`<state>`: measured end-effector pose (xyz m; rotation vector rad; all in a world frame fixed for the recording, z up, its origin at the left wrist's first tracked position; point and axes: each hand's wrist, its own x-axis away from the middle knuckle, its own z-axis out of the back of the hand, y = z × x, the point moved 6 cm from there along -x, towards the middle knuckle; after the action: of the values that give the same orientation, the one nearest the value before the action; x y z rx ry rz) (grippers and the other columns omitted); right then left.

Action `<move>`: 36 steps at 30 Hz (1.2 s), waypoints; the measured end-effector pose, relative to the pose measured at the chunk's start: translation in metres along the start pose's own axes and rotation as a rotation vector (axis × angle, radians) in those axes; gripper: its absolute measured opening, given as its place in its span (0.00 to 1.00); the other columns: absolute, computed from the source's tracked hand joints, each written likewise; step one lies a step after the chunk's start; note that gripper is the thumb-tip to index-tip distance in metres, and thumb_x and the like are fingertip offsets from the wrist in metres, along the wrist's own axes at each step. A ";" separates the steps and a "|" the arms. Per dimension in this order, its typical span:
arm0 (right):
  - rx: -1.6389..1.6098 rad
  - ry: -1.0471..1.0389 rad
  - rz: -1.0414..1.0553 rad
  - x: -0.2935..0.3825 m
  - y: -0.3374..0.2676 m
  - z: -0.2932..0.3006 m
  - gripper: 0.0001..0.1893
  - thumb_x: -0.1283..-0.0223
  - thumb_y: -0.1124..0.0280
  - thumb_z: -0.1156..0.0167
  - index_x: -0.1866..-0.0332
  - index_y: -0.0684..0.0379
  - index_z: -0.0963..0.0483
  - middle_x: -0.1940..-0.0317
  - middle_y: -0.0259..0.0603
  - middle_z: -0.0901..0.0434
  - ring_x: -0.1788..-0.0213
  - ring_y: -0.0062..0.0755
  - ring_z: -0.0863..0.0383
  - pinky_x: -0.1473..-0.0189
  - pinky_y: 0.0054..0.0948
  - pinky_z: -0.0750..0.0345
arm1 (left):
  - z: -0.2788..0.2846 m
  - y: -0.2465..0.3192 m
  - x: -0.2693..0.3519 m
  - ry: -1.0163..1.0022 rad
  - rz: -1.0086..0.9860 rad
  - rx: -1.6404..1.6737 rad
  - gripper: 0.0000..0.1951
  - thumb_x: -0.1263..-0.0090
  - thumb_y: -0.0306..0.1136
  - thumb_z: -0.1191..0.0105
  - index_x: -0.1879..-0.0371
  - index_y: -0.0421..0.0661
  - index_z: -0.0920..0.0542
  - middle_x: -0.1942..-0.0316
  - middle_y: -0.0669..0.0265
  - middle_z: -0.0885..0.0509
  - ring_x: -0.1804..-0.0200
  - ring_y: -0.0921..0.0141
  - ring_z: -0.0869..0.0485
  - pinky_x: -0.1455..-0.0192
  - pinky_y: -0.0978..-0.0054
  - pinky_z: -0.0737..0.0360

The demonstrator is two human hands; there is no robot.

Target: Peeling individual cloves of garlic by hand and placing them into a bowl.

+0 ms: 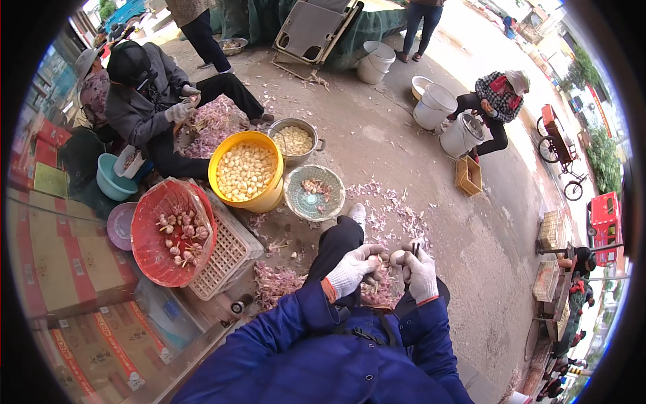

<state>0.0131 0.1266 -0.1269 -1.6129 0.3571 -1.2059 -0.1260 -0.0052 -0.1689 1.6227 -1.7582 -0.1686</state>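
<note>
Both my hands wear white knitted gloves and meet above my lap. My left hand (pixel 356 271) grips a garlic piece (pixel 374 259) between thumb and fingers. Close beside it, my right hand (pixel 420 272) holds a dark, thin tool (pixel 415 248), perhaps a small knife, and its fingers touch a pale garlic bulb (pixel 397 258). Pinkish garlic skins (pixel 282 285) lie on the ground around my legs. Ahead, a green basket (pixel 292 202) contains a few reddish cloves, and a yellow bucket (pixel 272 197) is full of peeled cloves. Whole garlic bulbs (pixel 187 231) lie in a red basin (pixel 146 252) at my left.
The red basin rests on a white plastic crate (pixel 232 262). A metal pot (pixel 319 144) of cloves stands behind the yellow bucket. One person (pixel 146 106) sits at upper left, another (pixel 499 96) at upper right beside white buckets (pixel 456 139). Cardboard boxes (pixel 55 252) are stacked at left.
</note>
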 end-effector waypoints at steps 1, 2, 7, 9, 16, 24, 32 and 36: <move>-0.013 0.014 0.000 0.005 -0.004 0.000 0.15 0.26 0.71 0.44 0.39 0.66 0.26 0.68 0.37 0.16 0.80 0.14 0.31 0.78 0.18 0.34 | -0.008 0.012 -0.004 -0.009 -0.054 -0.014 0.22 0.21 0.24 0.47 0.30 0.40 0.31 0.43 0.64 0.17 0.59 0.73 0.14 0.57 0.76 0.14; -0.038 0.019 0.013 0.009 -0.011 -0.001 0.17 0.26 0.72 0.45 0.38 0.67 0.27 0.67 0.36 0.17 0.79 0.14 0.32 0.77 0.18 0.35 | -0.022 0.029 -0.004 -0.023 -0.049 -0.024 0.21 0.22 0.23 0.46 0.31 0.40 0.30 0.43 0.63 0.17 0.57 0.72 0.13 0.54 0.75 0.13; -0.001 0.163 0.090 0.040 -0.058 0.029 0.20 0.31 0.71 0.38 0.37 0.68 0.25 0.66 0.31 0.18 0.76 0.11 0.31 0.74 0.16 0.36 | -0.086 0.058 -0.024 -0.217 -0.148 -0.099 0.23 0.24 0.21 0.43 0.30 0.37 0.29 0.48 0.65 0.20 0.50 0.72 0.14 0.49 0.75 0.14; -0.007 0.207 0.170 0.057 -0.074 0.041 0.19 0.31 0.71 0.38 0.39 0.68 0.23 0.67 0.29 0.18 0.76 0.11 0.31 0.74 0.16 0.36 | -0.110 0.058 -0.026 -0.264 -0.133 -0.168 0.23 0.23 0.22 0.42 0.31 0.37 0.28 0.45 0.64 0.19 0.50 0.73 0.15 0.48 0.76 0.15; 0.033 0.267 0.208 0.092 -0.062 0.070 0.14 0.29 0.72 0.38 0.43 0.68 0.21 0.63 0.31 0.17 0.65 0.14 0.22 0.63 0.20 0.24 | -0.148 0.011 -0.033 -0.323 -0.138 -0.456 0.22 0.22 0.23 0.44 0.30 0.40 0.26 0.49 0.67 0.16 0.53 0.75 0.15 0.49 0.77 0.14; -0.147 0.415 0.226 0.113 -0.002 0.102 0.07 0.29 0.73 0.34 0.52 0.66 0.19 0.64 0.31 0.15 0.61 0.14 0.20 0.58 0.21 0.21 | -0.166 -0.057 -0.040 -0.234 -0.015 -0.589 0.19 0.18 0.30 0.45 0.33 0.36 0.24 0.47 0.60 0.13 0.49 0.73 0.13 0.46 0.75 0.15; 0.131 0.470 0.345 0.107 0.029 0.143 0.14 0.32 0.72 0.35 0.47 0.71 0.21 0.61 0.50 0.12 0.57 0.30 0.12 0.52 0.30 0.18 | -0.182 -0.086 -0.052 -0.156 0.003 -0.653 0.16 0.20 0.34 0.42 0.41 0.37 0.18 0.57 0.65 0.12 0.60 0.77 0.13 0.59 0.79 0.15; 0.202 0.430 0.441 0.107 0.033 0.164 0.19 0.31 0.73 0.38 0.39 0.70 0.24 0.54 0.55 0.13 0.54 0.40 0.10 0.50 0.33 0.17 | -0.171 -0.096 -0.066 -0.093 0.117 -0.557 0.16 0.18 0.33 0.46 0.37 0.38 0.22 0.57 0.66 0.13 0.62 0.73 0.11 0.61 0.77 0.13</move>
<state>0.2080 0.1259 -0.0913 -1.0216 0.7925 -1.1894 0.0476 0.0993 -0.1245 1.1214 -1.6728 -0.6269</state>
